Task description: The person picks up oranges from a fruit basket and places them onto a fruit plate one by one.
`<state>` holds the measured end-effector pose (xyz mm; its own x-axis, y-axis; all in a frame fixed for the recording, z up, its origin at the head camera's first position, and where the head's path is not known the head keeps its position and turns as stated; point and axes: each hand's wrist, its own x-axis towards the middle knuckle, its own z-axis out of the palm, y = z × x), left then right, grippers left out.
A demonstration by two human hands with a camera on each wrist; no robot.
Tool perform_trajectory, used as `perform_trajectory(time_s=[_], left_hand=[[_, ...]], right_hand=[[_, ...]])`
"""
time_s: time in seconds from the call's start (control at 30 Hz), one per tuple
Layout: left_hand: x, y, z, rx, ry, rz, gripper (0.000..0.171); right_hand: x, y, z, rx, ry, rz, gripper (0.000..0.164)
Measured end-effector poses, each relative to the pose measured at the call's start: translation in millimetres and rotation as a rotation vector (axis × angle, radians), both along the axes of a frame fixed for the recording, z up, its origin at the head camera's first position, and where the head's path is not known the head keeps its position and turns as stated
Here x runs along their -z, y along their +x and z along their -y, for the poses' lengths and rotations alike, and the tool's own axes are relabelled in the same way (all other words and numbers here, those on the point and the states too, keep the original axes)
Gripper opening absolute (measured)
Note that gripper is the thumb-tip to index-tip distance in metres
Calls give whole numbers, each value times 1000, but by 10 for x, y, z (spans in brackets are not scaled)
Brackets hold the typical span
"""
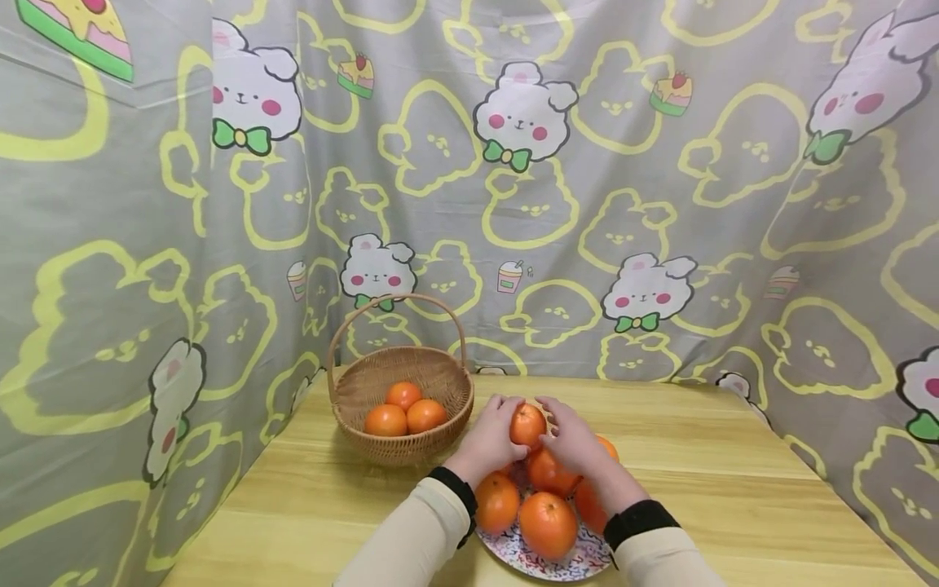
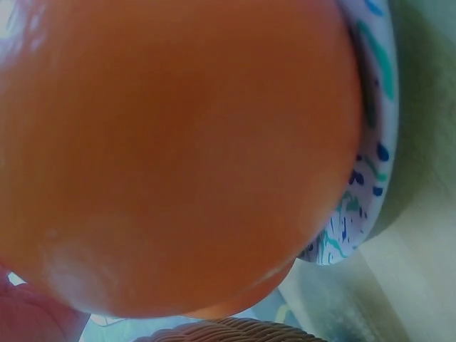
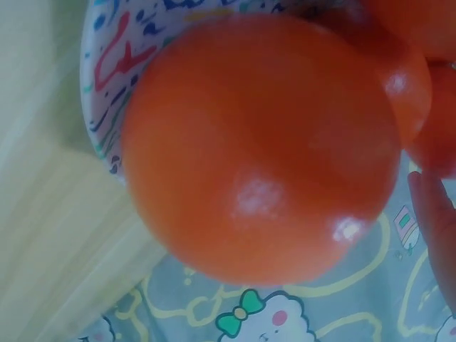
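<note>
In the head view, both hands cup one orange (image 1: 528, 425) above the far part of a patterned plate. The left hand (image 1: 493, 436) curls round its left side, fingers over the top and thumb low at the front. From the right, the right hand (image 1: 572, 440) bends its fingers and thumb about the same fruit. Several more oranges (image 1: 548, 526) lie on the plate (image 1: 546, 568) beneath and in front of the hands. One orange (image 2: 178, 157) fills most of the left wrist view; another orange (image 3: 263, 149) dominates the right wrist view, with a finger (image 3: 431, 221) at the edge.
A wicker basket (image 1: 411, 447) with a tall arched handle stands left of the plate, holding three oranges (image 1: 405, 412). Both stand on a wooden table (image 1: 719, 489). Grey cartoon-printed curtain (image 1: 513, 212) encloses the back and sides.
</note>
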<state>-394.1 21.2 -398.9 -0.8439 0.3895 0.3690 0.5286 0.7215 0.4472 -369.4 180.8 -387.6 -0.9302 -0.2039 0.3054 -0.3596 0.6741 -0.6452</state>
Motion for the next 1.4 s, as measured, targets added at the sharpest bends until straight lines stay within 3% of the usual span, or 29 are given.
perform_trajectory(time_s=[0.43,0.83,1.0,1.23,1.4], left_hand=[[-52,37,35,26,-8,18,72],[-110,93,126,73,-66,32,69],[-130,98,136,93,-104,9,68],[-95,104,98,69,-56,59,73],[-13,81,78,45,-54,42,76]], right_hand=[[-7,-10,-44,16,-4,39,55],[-30,17,-106,30,-14,87,48],[-20,10,-112,-1,-29,79,49],[18,4,-59,-37,-32,78,53],[30,16,-25,-36,-30,72,57]])
